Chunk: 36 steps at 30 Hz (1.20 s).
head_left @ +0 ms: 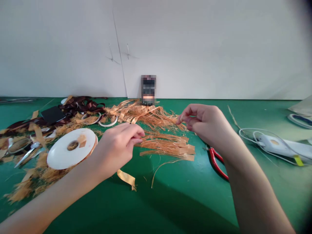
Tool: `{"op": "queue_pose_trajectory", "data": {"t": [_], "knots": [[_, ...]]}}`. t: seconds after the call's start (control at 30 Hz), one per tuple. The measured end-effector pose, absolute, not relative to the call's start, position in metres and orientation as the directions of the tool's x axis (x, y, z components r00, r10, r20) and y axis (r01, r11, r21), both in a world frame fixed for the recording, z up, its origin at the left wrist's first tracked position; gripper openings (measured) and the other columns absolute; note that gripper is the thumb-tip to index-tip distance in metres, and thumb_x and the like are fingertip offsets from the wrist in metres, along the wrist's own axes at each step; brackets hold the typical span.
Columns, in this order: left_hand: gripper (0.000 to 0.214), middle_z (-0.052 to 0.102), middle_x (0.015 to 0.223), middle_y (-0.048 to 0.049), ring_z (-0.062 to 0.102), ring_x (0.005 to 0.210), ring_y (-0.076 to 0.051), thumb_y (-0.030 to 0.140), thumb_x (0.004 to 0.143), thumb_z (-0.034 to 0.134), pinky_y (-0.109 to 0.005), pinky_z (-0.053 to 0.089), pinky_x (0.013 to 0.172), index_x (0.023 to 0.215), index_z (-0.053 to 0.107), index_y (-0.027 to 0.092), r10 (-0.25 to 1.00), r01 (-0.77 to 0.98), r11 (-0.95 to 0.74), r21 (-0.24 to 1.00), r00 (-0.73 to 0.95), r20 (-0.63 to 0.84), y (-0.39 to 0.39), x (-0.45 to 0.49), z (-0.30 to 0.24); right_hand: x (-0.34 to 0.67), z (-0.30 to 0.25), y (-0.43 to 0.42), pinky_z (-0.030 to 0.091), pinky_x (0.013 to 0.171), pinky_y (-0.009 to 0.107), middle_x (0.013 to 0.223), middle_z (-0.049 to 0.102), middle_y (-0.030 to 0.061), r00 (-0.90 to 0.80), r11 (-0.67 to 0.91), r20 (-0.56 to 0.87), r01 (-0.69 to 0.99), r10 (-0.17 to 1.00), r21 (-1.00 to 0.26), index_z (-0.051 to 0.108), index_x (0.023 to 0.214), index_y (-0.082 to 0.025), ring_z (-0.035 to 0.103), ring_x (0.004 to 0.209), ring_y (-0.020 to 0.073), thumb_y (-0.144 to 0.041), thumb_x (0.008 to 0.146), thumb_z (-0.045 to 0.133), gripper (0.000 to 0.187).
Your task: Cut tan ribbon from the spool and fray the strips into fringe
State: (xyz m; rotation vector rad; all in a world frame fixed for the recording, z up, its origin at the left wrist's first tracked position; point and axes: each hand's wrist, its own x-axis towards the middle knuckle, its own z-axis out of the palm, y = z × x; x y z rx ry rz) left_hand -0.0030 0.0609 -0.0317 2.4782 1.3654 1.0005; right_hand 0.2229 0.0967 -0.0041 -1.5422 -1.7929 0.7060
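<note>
My left hand (pixel 122 143) is closed in a pinch at the left end of a row of frayed golden-brown ribbon strips (pixel 168 146). Whatever lies between its fingertips is hidden. My right hand (pixel 203 120) is also pinched, its fingertips by the right end of a second heap of loose ribbon threads (pixel 148 115). I cannot make out what it holds, if anything. Below my left wrist shows a short gold ribbon piece (pixel 127 179); its upper end is covered by the hand. One loose thread (pixel 158 167) curls on the green table under the strips.
A white ribbon spool (pixel 70 149) lies beside my left forearm, amid dark brown ribbon (pixel 83 105), scraps and scissors (pixel 26 156). A phone (pixel 148 91) leans against the white wall. Red-handled pliers (pixel 215 162) lie under my right wrist; a white power strip (pixel 287 146) is further right.
</note>
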Motion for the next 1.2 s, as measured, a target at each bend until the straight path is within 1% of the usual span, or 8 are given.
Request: {"op": "queue_pose_trajectory", "data": {"t": [0.17, 0.3, 0.37, 0.5, 0.57, 0.7, 0.83, 1.2], "knots": [[0.010, 0.071, 0.081, -0.0019, 0.066, 0.072, -0.017, 0.019, 0.086, 0.057, -0.028, 0.052, 0.068, 0.088, 0.066, 0.024, 0.860, 0.642, -0.497, 0.584, 0.277, 0.428, 0.057, 0.006, -0.026, 0.218, -0.001, 0.091, 0.042, 0.053, 0.031, 0.082, 0.073, 0.0059, -0.278, 0.186, 0.029, 0.558, 0.960, -0.809, 0.058, 0.093, -0.021, 0.057, 0.058, 0.0147, -0.046, 0.088, 0.053, 0.026], [0.016, 0.070, 0.087, -0.0029, 0.066, 0.079, -0.017, 0.027, 0.087, 0.058, -0.027, 0.052, 0.071, 0.101, 0.066, 0.024, 0.941, 0.508, -0.338, 0.792, 0.194, 0.278, 0.058, 0.015, -0.021, 0.224, 0.000, 0.092, 0.051, 0.069, 0.040, 0.093, 0.072, 0.0115, -0.139, 0.170, 0.107, 0.611, 0.984, -0.773, 0.061, 0.098, -0.017, 0.067, 0.083, 0.0255, -0.040, 0.079, 0.066, 0.031], [0.020, 0.069, 0.089, -0.0032, 0.066, 0.083, -0.017, 0.029, 0.086, 0.060, -0.027, 0.053, 0.072, 0.104, 0.065, 0.023, 0.971, 0.393, -0.228, 0.891, 0.161, 0.178, 0.061, 0.016, -0.019, 0.232, 0.002, 0.095, 0.047, 0.088, 0.051, 0.113, 0.067, 0.0170, 0.003, 0.146, 0.228, 0.760, 0.974, -0.634, 0.064, 0.105, -0.015, 0.058, 0.111, 0.0357, -0.031, 0.074, 0.071, 0.036], [0.020, 0.068, 0.092, -0.0022, 0.067, 0.086, -0.014, 0.024, 0.082, 0.066, -0.024, 0.053, 0.080, 0.102, 0.066, 0.021, 0.981, 0.097, -0.090, 0.991, 0.181, 0.071, 0.070, 0.020, -0.014, 0.238, 0.005, 0.096, 0.012, 0.111, 0.066, 0.151, 0.032, 0.0225, 0.126, 0.003, 0.238, 0.879, 0.963, -0.477, 0.046, 0.138, -0.010, -0.002, 0.143, 0.0460, -0.034, 0.055, 0.086, 0.096], [0.019, 0.067, 0.092, -0.0005, 0.067, 0.085, -0.012, 0.021, 0.083, 0.067, -0.021, 0.053, 0.080, 0.101, 0.066, 0.021, 0.979, -0.093, -0.065, 0.994, 0.189, 0.082, 0.074, 0.025, -0.009, 0.228, 0.004, 0.091, 0.019, 0.112, 0.060, 0.152, 0.029, 0.0213, -0.048, 0.086, 0.077, 0.765, 0.996, -0.638, 0.035, 0.144, -0.011, 0.012, 0.143, 0.0429, -0.043, 0.051, 0.087, 0.111], [0.016, 0.065, 0.086, 0.0014, 0.067, 0.082, -0.010, 0.011, 0.085, 0.060, -0.019, 0.055, 0.075, 0.095, 0.067, 0.022, 0.980, -0.427, -0.049, 0.903, 0.155, 0.127, 0.077, 0.039, 0.005, 0.201, -0.004, 0.078, 0.046, 0.099, 0.041, 0.132, 0.055, 0.0122, -0.578, 0.201, -0.023, 0.321, 0.816, -0.926, 0.042, 0.134, -0.020, 0.053, 0.121, 0.0257, -0.040, 0.070, 0.076, 0.076], [0.022, 0.061, 0.079, 0.0020, 0.063, 0.070, -0.007, 0.004, 0.085, 0.054, -0.015, 0.053, 0.064, 0.087, 0.068, 0.021, 0.990, -0.542, -0.021, 0.840, 0.105, 0.092, 0.078, 0.038, 0.013, 0.199, -0.005, 0.077, 0.051, 0.077, 0.031, 0.084, 0.067, 0.0028, -0.671, 0.044, -0.170, 0.289, 0.722, -0.956, 0.059, 0.096, -0.019, 0.065, 0.082, 0.0162, -0.037, 0.088, 0.056, 0.020], [0.028, 0.058, 0.076, -0.0026, 0.057, 0.059, -0.007, -0.009, 0.079, 0.046, -0.014, 0.054, 0.057, 0.084, 0.067, 0.009, 0.951, -0.561, 0.030, 0.827, -0.238, -0.196, 0.071, -0.040, -0.052, 0.248, 0.015, 0.092, 0.042, 0.087, 0.035, 0.068, 0.064, 0.0014, -0.544, 0.135, -0.276, 0.597, 0.792, -0.791, 0.055, 0.060, -0.022, 0.062, 0.087, 0.0197, -0.039, 0.089, 0.050, 0.034]]}}
